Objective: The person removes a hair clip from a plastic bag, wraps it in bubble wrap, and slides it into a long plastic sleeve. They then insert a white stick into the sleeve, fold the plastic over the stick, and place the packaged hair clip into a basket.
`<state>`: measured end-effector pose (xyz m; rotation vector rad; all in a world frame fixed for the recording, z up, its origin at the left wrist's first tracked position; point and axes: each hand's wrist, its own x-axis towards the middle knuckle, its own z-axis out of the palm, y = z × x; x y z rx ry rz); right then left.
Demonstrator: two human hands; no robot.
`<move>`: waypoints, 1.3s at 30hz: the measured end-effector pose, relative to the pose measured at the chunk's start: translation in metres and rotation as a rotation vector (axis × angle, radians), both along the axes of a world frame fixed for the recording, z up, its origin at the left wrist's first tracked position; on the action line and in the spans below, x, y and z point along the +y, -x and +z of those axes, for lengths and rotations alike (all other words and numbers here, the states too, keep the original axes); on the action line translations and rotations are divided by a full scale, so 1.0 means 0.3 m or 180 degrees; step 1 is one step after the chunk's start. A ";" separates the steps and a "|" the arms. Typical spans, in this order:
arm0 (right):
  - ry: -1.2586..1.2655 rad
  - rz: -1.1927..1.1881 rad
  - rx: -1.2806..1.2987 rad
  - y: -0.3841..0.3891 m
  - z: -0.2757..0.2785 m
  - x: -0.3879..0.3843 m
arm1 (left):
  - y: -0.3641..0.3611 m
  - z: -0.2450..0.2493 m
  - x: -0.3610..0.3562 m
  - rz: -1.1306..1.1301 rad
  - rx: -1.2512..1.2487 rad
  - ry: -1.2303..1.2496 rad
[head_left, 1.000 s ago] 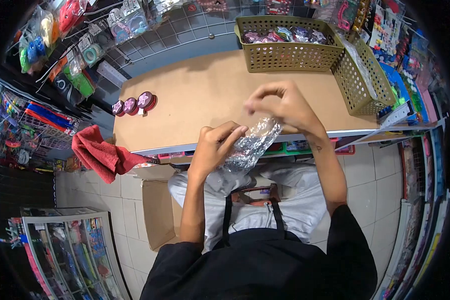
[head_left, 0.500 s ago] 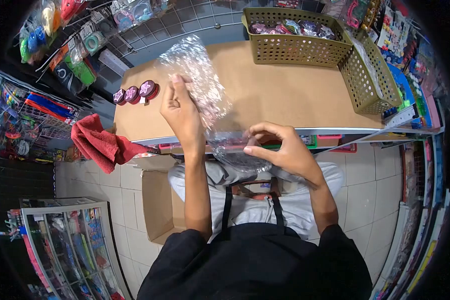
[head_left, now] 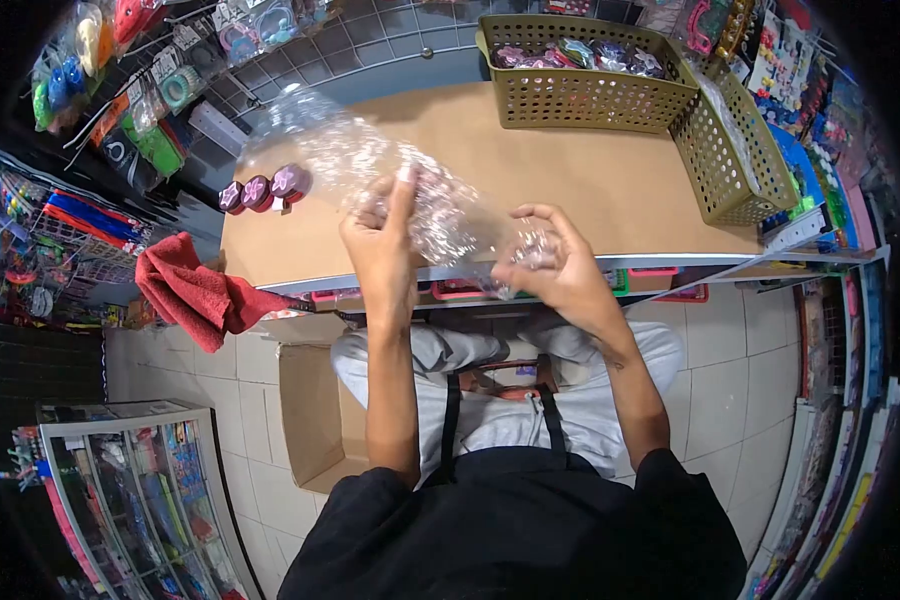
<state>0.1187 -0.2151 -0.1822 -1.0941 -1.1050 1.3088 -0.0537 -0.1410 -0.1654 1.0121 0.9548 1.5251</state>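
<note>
A clear, crinkled plastic sheet or bag stretches diagonally over the front of the wooden tabletop. My left hand is closed on its middle, thumb pointing up. Around the lower right end of the plastic, the fingers of my right hand are curled and gripping. To the left lie three round, dark purple things with pink flower tops, the largest one partly under the plastic's far end. I cannot make out whether anything is inside the plastic.
Two olive perforated baskets stand at the back right, one basket with small packaged items, the other basket with clear plastic. A red cloth hangs at the left edge. A cardboard box sits on the floor.
The plastic has swung from nearly upright to a leftward slant, its far end over the round things. My right hand has moved up and closed on its lower end.
</note>
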 end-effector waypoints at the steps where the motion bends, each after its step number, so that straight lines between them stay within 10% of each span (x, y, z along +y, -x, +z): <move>1: 0.0116 0.0118 -0.0020 0.004 0.004 -0.011 | 0.012 0.006 0.006 0.0033 -0.0204 0.0032; 15: 0.0255 0.0518 0.0168 0.069 -0.071 -0.028 | 0.227 -0.022 0.005 0.0888 -0.0872 -0.0434; 28: -0.1635 0.1069 -0.2036 0.461 0.070 0.577 | 0.641 -0.052 -0.252 0.1153 0.0850 0.0297; 39: -0.2316 0.1099 -0.3347 0.959 0.028 0.883 | 0.679 -0.151 -0.354 0.1137 0.0514 0.0196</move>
